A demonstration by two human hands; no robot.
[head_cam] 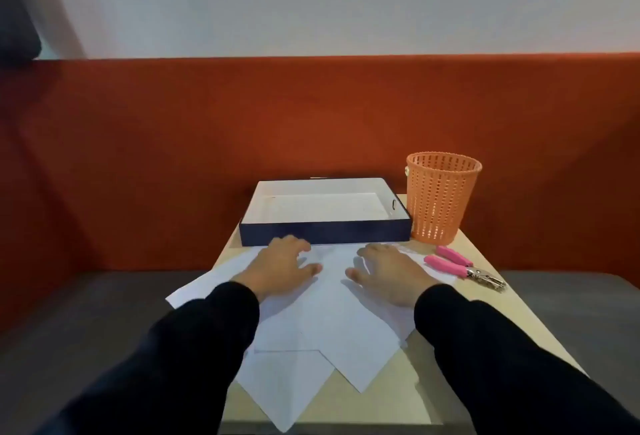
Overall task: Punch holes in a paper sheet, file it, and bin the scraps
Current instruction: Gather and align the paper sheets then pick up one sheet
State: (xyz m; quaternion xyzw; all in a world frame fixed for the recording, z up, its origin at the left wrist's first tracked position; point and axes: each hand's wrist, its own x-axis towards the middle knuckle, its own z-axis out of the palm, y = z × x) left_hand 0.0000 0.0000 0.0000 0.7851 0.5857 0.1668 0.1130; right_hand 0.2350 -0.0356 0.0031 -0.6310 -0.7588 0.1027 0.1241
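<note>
Several white paper sheets (329, 323) lie fanned and overlapping on a small beige table (491, 299). My left hand (282, 266) rests flat on the sheets at the left, fingers spread, holding nothing. My right hand (388, 273) lies flat on the sheets at the right, fingers also apart. A hole punch (464, 266) with pink handles and a metal head lies on the table right of my right hand, untouched. Behind the sheets stands a shallow dark blue tray (325, 232) with a white inside. An orange mesh bin (440, 202) stands upright at the tray's right end.
The table is narrow; some sheets overhang its left and front edges. A red padded bench back (138, 157) runs behind the table, with a grey seat (69, 313) on both sides. Black sleeves cover both forearms.
</note>
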